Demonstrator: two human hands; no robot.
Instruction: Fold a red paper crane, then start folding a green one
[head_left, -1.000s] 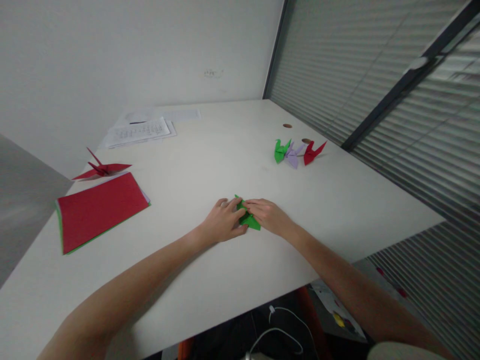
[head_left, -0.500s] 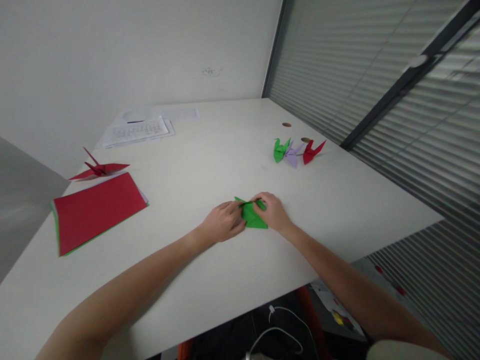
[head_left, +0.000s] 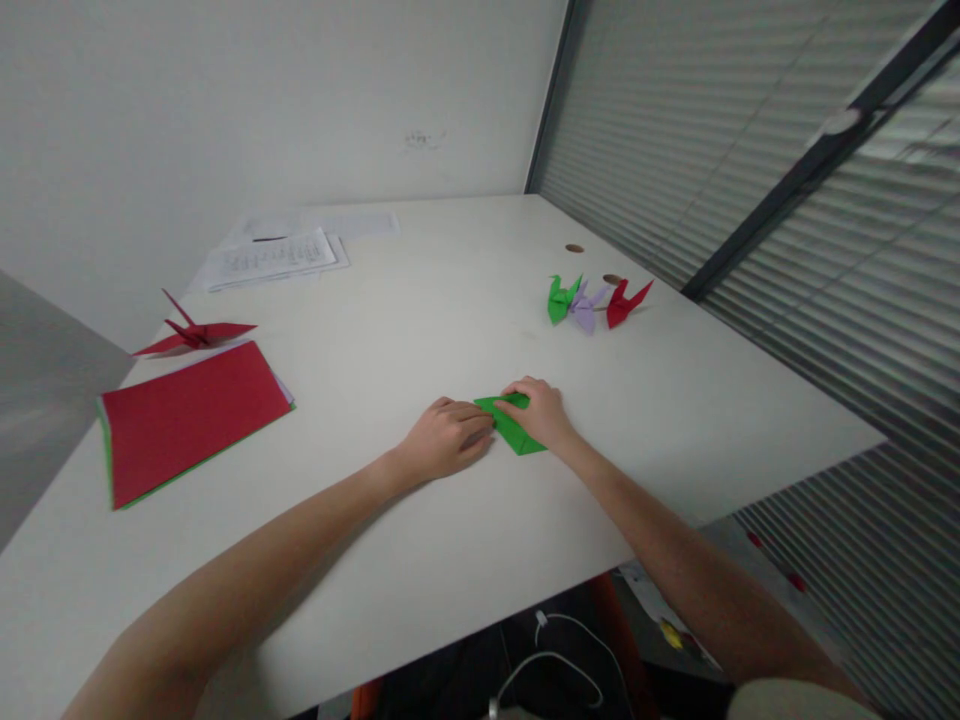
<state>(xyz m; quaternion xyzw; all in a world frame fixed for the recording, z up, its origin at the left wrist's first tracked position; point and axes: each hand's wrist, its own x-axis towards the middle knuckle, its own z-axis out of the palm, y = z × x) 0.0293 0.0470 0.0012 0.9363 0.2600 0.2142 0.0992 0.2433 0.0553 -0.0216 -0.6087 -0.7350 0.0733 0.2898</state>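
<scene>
A small piece of green origami paper [head_left: 517, 434], folded into a flat angular shape, lies on the white table in front of me. My right hand [head_left: 541, 412] pinches its upper right part, the thumb on top and the fingers around the far edge. At the paper's left edge, my left hand [head_left: 448, 440] rests on the table with curled fingers, the fingertips pressed together on the paper. Part of the paper is hidden under both hands.
A green crane [head_left: 559, 300], a lilac crane [head_left: 584, 308] and a red crane [head_left: 625, 304] stand behind, to the right. Leftward lie a larger red crane [head_left: 196, 335] and a stack of coloured paper [head_left: 196, 422]. Written sheets [head_left: 274, 258] lie farther back. Blinds [head_left: 750, 150] border the table's right side.
The green paper has turned and shifted slightly right, showing a different outline. My right hand has changed its hold on the far edge. My left fingers cover less of the paper.
</scene>
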